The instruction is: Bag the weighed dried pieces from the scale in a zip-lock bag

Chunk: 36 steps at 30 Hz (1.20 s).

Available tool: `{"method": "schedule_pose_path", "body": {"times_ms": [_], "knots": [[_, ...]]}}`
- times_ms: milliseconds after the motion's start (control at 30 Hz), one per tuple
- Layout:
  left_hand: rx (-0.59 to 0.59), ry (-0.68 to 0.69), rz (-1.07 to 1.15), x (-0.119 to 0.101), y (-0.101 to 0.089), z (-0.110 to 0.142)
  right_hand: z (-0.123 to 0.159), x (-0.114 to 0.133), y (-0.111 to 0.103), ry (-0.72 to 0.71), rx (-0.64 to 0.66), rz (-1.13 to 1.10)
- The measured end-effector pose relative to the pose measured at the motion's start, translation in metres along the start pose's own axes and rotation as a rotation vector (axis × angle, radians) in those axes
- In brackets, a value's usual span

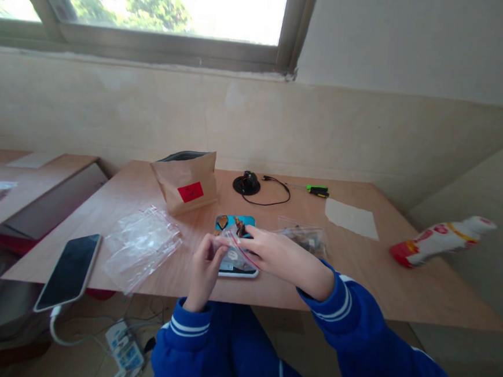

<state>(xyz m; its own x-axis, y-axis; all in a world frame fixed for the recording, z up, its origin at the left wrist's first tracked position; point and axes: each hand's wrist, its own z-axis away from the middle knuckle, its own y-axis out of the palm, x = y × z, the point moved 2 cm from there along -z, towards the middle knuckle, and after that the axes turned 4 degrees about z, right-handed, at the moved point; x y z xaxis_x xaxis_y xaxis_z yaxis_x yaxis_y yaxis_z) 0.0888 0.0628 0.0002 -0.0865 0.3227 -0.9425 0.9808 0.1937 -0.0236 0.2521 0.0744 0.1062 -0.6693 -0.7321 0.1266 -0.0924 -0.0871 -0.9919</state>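
Note:
Both hands are at a clear zip-lock bag (233,260) with a red seal line, in the middle of the desk. My left hand (202,272) pinches the bag's left edge between thumb and fingers. Closed at the bag's right side, my right hand (275,252) has its fingertips by the seal. A dark brown dried piece (239,227) shows right at those fingertips; whether they touch it I cannot tell. Below the bag lies a flat white-edged device with a blue top (249,219), partly hidden. Another brown piece (222,221) rests on its far left corner.
Left of my hands lie a pile of clear bags (143,241) and a phone (71,267) overhanging the front edge. Behind stand a brown paper pouch (188,183) and a black cabled device (247,183). Rightward are a filled bag (306,236), screwdrivers (318,190), paper (351,218) and a bottle (436,242).

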Motion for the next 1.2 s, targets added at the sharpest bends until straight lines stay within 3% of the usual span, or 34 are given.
{"method": "schedule_pose_path", "body": {"times_ms": [100, 333, 600, 833, 967, 1067, 1133, 1200], "knots": [[-0.010, 0.000, 0.029, -0.003, -0.003, 0.001, 0.003, -0.001, -0.005, -0.028, -0.045, -0.060], [0.202, -0.010, 0.126, -0.009, -0.002, 0.004, 0.008, 0.002, -0.014, -0.080, -0.072, -0.047], [0.038, -0.070, 0.051, -0.004, 0.001, 0.008, 0.009, 0.004, -0.020, -0.110, -0.073, 0.025], [0.037, -0.126, 0.173, -0.009, -0.003, 0.012, 0.011, 0.005, -0.016, -0.204, -0.059, -0.053], [-0.005, -0.127, 0.218, -0.008, -0.006, 0.016, 0.012, 0.007, -0.019, -0.286, -0.134, -0.146], [-0.025, -0.135, 0.240, -0.006, -0.011, 0.019, 0.008, -0.004, -0.017, -0.348, -0.233, -0.349], [-0.049, -0.152, 0.262, -0.004, -0.015, 0.020, -0.002, -0.021, -0.010, -0.283, -0.369, -0.521], [-0.088, -0.165, 0.284, -0.004, -0.019, 0.020, -0.019, -0.041, 0.006, -0.114, -0.523, -0.642]]}}
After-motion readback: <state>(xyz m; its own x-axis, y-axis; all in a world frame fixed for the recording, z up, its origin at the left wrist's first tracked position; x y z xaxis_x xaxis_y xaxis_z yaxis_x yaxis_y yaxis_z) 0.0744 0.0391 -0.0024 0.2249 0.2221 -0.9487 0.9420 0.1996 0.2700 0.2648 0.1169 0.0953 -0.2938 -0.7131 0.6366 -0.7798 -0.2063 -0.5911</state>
